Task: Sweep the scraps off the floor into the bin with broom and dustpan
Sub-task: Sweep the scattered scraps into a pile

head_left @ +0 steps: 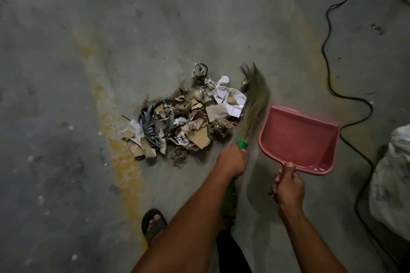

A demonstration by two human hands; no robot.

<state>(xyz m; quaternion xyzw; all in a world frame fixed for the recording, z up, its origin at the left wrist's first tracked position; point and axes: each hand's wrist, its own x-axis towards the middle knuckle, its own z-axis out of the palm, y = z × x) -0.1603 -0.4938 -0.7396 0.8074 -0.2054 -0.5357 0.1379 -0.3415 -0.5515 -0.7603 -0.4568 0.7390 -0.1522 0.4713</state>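
The left hand (233,159) is wrapped in a full fist around the green handle of the broom (255,99), gripping it just below the point where the straw bristles begin; the knuckles face up and no finger is loose. From that hand the bristles fan away forward and slightly right, their tips blurred, and their left edge touches the white crumpled paper at the near side of the scraps (184,122). The rest of the green handle runs back under the left forearm toward the body. The scraps lie in one heap ahead and to the left of the left hand: torn brown cardboard, crumpled white paper, a tangle of grey strapping and some shiny bits, all on the bare concrete floor (66,73). The right hand (287,186) is curled round the short handle of the pink dustpan (299,137), thumb laid along the top of the handle, fingers tucked beneath it. The pan stretches forward from that hand, just right of the broom bristles, with its open lip pointing away and left toward the heap; whether the lip touches the floor cannot be told. Nothing can be seen lying in the pan. To the right of the right hand a black cable (328,68) snakes across the floor, and beyond it at the frame's edge sits a whitish sack (392,179). Behind the left forearm a foot in a dark sandal (154,225) stands on the floor beside a worn yellow line (124,162).
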